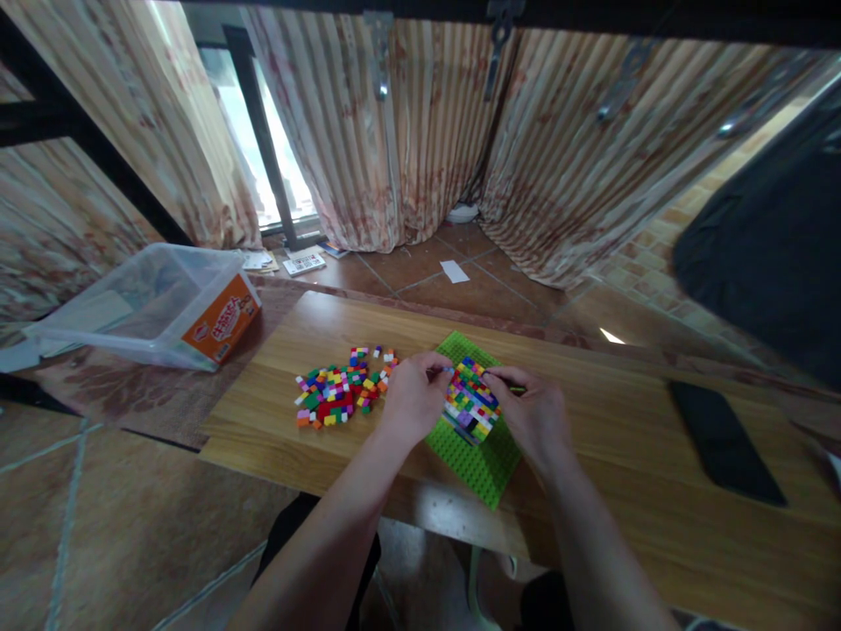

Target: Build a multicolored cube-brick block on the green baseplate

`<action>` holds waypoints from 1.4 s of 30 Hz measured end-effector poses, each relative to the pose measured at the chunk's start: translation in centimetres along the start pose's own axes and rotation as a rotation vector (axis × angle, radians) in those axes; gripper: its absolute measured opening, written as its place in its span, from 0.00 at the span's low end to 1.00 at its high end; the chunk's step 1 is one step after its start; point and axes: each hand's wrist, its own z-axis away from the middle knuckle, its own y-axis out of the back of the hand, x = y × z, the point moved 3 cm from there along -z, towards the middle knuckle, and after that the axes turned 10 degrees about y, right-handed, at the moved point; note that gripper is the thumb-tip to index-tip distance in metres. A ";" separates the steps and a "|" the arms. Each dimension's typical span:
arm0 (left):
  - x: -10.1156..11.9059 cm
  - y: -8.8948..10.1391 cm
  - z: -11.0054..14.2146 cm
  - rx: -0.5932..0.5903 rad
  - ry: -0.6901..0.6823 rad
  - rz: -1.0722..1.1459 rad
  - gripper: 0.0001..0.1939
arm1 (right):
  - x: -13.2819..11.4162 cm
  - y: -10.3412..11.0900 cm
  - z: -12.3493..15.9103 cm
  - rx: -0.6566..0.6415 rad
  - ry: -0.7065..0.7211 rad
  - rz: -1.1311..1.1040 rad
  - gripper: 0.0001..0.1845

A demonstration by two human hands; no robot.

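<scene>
Clear bin [151,302], papers inside (seemingly), hands [420,394] beside bricks [471,399]

Kinda dim in here tbh, daylight's coming through the blown-out window [289,149] behind the curtains, plus 1 glare patch on the wooden tabletop [453,513]. Wide-angle bend at the edges, right side looks soft, maybe blur.

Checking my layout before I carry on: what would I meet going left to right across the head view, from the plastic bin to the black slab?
Clear plastic bin, loose bricks, left hand, brick build, right hand, black slab.
</scene>
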 end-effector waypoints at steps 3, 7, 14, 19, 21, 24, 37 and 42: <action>0.4 0.1 0.3 0.006 0.000 -0.039 0.08 | -0.2 0.1 -0.1 -0.008 0.016 0.028 0.13; 0.7 0.1 0.6 0.010 -0.012 -0.081 0.10 | -0.4 0.1 -0.2 -0.009 0.032 0.057 0.13; 0.7 -0.2 0.6 -0.004 -0.013 -0.065 0.09 | -0.4 -0.1 -0.3 -0.007 -0.005 0.025 0.13; 0.3 -0.2 0.4 0.001 -0.007 -0.026 0.09 | -0.4 -0.1 -0.1 -0.012 -0.012 0.042 0.13; 0.1 -0.2 0.2 0.006 -0.003 0.014 0.08 | -0.2 -0.1 0.1 -0.017 -0.024 0.035 0.13; -0.1 -0.2 0.0 -0.008 0.000 0.058 0.09 | -0.2 0.0 0.4 -0.024 -0.009 0.024 0.16; 0.1 -0.5 -0.1 -0.029 -0.080 0.008 0.13 | -0.6 0.1 0.5 -0.022 -0.018 0.130 0.23; 0.4 -0.6 -0.1 -0.003 -0.074 0.002 0.16 | -0.8 0.0 0.6 -0.008 -0.010 0.088 0.23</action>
